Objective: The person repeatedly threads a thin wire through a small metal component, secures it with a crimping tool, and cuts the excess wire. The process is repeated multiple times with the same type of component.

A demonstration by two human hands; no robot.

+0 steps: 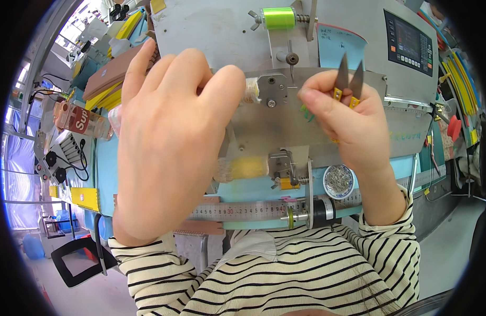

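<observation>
My left hand (172, 121) is raised on the left, its back toward me. Its little finger stretches out while the other fingers curl inward; whatever they may hold is hidden. My right hand (353, 121) is closed round a pair of thread snips (349, 87), yellow at the handles, with the two dark blades pointing up and apart. Thumb and forefinger of that hand meet near a small tuft of green thread (308, 112). Between the hands lies a metal machine plate (274, 124) with screws. Behind it stands a spool of bright green thread (278, 18).
A round dish of pins (338, 181) stands by my right forearm. Along the front edge runs a steel ruler (243, 210) beside a black motor-like cylinder (323, 211). A control panel (408, 42) is at the far right, a clear bottle (82, 120) at left.
</observation>
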